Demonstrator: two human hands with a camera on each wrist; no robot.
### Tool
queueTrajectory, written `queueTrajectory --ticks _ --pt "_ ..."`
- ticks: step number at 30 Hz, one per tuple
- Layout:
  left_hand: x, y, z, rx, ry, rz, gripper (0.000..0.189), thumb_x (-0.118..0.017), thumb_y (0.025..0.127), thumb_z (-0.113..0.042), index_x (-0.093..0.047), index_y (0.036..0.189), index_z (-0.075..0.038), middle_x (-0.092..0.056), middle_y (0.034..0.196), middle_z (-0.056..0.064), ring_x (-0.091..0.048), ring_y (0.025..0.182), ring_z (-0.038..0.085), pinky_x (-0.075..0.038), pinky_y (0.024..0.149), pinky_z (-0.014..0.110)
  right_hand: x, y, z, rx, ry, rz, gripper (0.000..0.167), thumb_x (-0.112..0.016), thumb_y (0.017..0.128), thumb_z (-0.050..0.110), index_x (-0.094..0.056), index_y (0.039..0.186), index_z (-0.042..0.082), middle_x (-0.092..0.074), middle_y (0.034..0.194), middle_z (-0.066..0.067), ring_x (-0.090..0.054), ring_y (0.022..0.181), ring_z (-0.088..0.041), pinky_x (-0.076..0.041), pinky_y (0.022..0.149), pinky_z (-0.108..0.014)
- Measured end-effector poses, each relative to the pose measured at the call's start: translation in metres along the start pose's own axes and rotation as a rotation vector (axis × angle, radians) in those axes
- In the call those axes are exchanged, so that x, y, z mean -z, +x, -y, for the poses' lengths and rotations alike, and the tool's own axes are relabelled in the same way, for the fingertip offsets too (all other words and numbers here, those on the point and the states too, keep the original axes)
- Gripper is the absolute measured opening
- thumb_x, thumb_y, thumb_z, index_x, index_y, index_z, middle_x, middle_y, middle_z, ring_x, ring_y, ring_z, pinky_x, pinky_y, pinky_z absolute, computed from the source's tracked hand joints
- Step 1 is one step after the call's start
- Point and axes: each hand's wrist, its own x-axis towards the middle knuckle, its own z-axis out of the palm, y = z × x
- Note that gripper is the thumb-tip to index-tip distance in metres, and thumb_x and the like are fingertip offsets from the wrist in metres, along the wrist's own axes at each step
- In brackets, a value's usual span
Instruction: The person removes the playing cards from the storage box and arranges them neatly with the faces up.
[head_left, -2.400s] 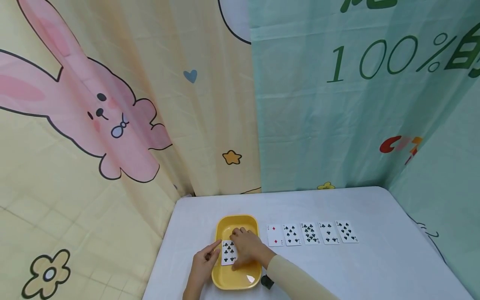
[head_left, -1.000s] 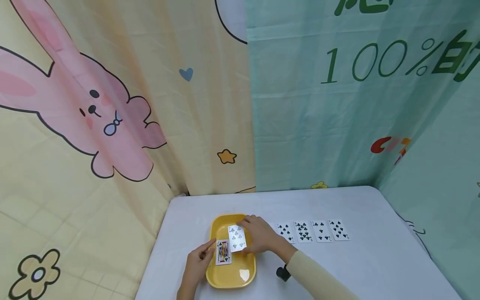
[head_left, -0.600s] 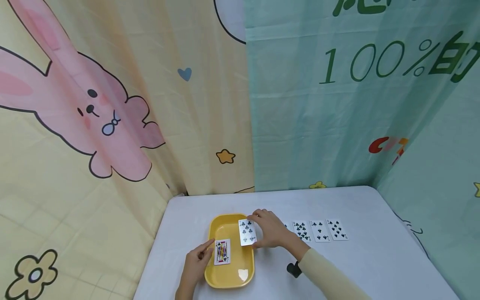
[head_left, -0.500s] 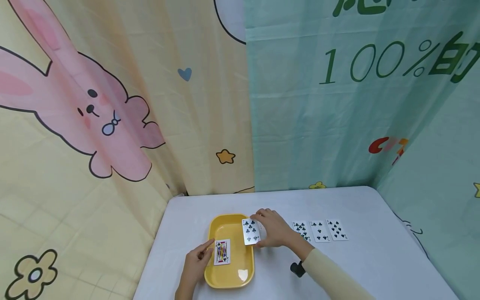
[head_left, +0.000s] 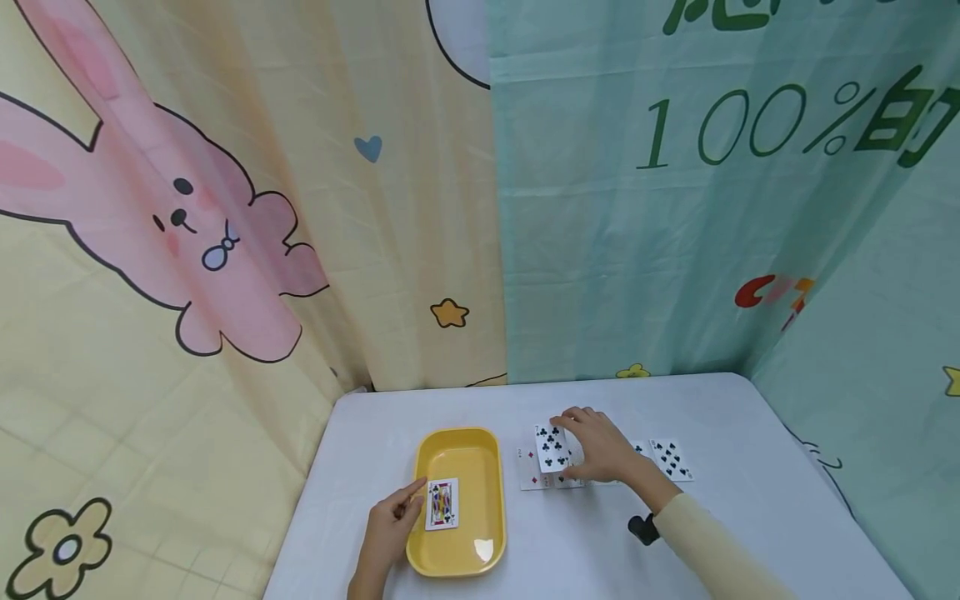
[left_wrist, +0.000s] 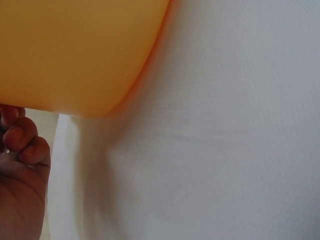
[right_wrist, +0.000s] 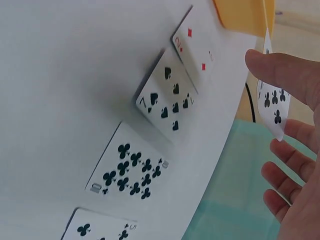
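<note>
White table (head_left: 570,550) — yellow tray (head_left: 480,467), row of face-up cards (right_wrist: 165,102).

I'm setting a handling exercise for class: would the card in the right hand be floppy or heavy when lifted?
The card is probably light: the right hand alone holds it up. It likely flexes, since it looks thin and slightly bowed in the right wrist view.

A clubs card (head_left: 552,450) is pinched by the fingers (head_left: 576,415) of the right hand (head_left: 600,446), and the diamonds card (head_left: 528,472) on the worktop (head_left: 585,546) is partly screened by it! The yellow tray (head_left: 480,483), face card (head_left: 442,504) inside, is touched at the rim by the left hand (head_left: 390,525).
</note>
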Motion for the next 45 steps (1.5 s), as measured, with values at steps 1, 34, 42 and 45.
queueTrajectory --ticks 1,34,42,45 --pt "0.000 0.000 0.000 -0.002 -0.002 0.000 0.029 -0.073 0.097 -0.016 -0.076 0.125 -0.024 -0.052 0.074 -0.003 -0.046 0.064 0.008 -0.039 0.055 0.020 0.001 -0.002 -0.006 -0.002 -0.007 -0.003 0.085 -0.093 0.070 0.047 -0.059 0.143 0.021 -0.058 0.140 -0.005 -0.054 0.128 -0.030 -0.044 0.109 -0.056" --pt "0.001 0.000 -0.002 -0.002 -0.003 0.012 0.030 -0.072 0.097 -0.016 -0.074 0.127 -0.021 -0.053 0.075 -0.002 -0.047 0.063 0.008 -0.041 0.054 0.019 0.032 -0.101 -0.173 -0.219 -0.072 0.012 0.084 -0.096 0.065 0.028 -0.061 0.137 0.004 -0.058 0.136 -0.028 -0.051 0.122 -0.052 -0.039 0.097 -0.073" --pt "-0.001 0.001 0.002 -0.034 -0.018 0.009 0.030 -0.073 0.097 -0.018 -0.075 0.127 -0.020 -0.051 0.074 -0.002 -0.046 0.063 0.006 -0.040 0.054 0.019 0.023 -0.126 -0.216 -0.346 -0.065 0.076 0.081 -0.092 0.066 0.018 -0.058 0.136 -0.002 -0.053 0.135 -0.033 -0.049 0.118 -0.055 -0.038 0.095 -0.076" --pt "-0.001 0.002 0.002 -0.031 -0.026 0.013 0.030 -0.073 0.097 -0.019 -0.075 0.127 -0.020 -0.051 0.075 -0.001 -0.045 0.063 0.006 -0.039 0.054 0.020 0.024 -0.131 -0.221 -0.375 -0.041 0.083 0.081 -0.091 0.066 0.015 -0.056 0.136 -0.004 -0.051 0.134 -0.035 -0.048 0.116 -0.056 -0.036 0.096 -0.078"
